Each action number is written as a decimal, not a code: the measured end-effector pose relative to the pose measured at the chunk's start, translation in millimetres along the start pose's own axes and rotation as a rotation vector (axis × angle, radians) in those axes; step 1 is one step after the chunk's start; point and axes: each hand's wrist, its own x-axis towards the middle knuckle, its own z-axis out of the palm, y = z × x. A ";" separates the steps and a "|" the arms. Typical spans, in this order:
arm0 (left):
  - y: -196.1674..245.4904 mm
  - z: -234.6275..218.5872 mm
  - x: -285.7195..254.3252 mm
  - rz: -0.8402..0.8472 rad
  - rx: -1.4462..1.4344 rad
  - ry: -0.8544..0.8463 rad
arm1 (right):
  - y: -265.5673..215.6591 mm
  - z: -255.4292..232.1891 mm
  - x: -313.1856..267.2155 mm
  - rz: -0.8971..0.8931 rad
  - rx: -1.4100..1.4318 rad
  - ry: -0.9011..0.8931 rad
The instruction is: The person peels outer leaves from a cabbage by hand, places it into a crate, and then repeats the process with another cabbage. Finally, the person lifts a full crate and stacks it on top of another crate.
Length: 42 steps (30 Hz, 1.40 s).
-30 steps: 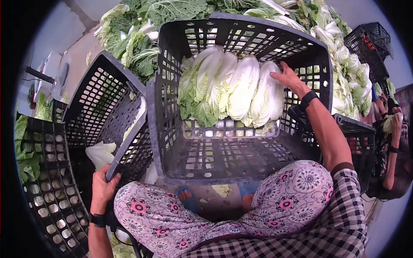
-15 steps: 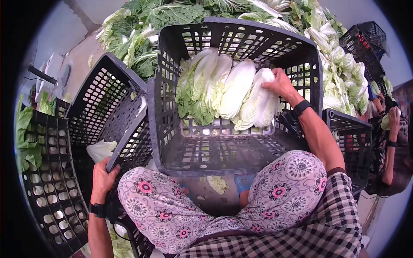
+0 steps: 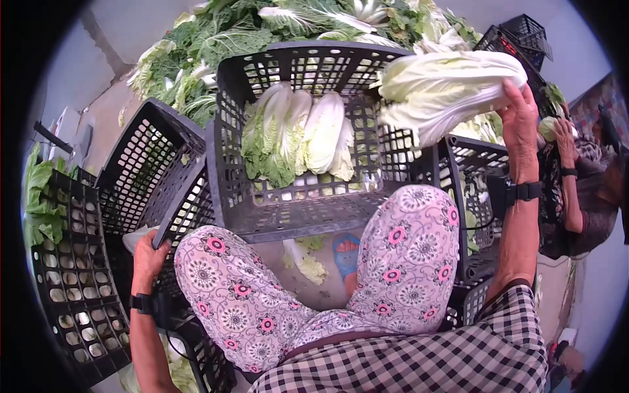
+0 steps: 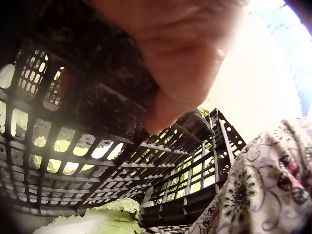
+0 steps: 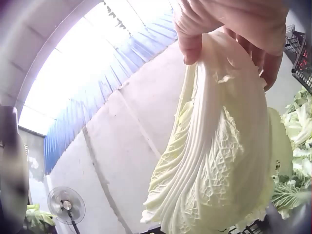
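My right hand (image 3: 521, 128) holds a napa cabbage (image 3: 452, 82) by its white base end, raised over the right wall of the middle crate. In the right wrist view the cabbage (image 5: 219, 131) hangs from the fingers and thumb, pale leaves downward. Several more napa cabbages (image 3: 324, 131) lie side by side in the black plastic crate (image 3: 282, 231), whose open side faces me. My left hand (image 3: 149, 259) grips the edge of a tilted black crate (image 3: 147, 147) on the left. From the left wrist, its thumb (image 4: 163, 114) presses on that crate's edge.
A heap of cabbages and loose green leaves (image 3: 229, 46) lies behind the crates. Another black crate (image 3: 481, 150) stands by my right knee, and one with cabbage leaves (image 3: 78, 262) at far left. Someone else (image 3: 586, 196) works at the right. Leaf scraps (image 3: 304, 262) litter the floor.
My right hand has taken the rightmost cabbage from the middle crate and lifted it up and to the right, turning it sideways. My left hand stays on the tilted crate's edge.
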 end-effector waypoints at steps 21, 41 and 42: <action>-49.5 18.2 10.8 0.036 0.181 0.095 | 96.1 -258.0 -113.6 0.547 -0.490 0.259; 18.4 -2.3 -2.5 -0.048 0.128 0.026 | 31.6 115.3 0.0 0.139 -0.442 -0.749; 21.0 -3.8 -3.3 -0.072 0.118 0.006 | 38.7 129.9 1.0 0.240 -0.381 -0.757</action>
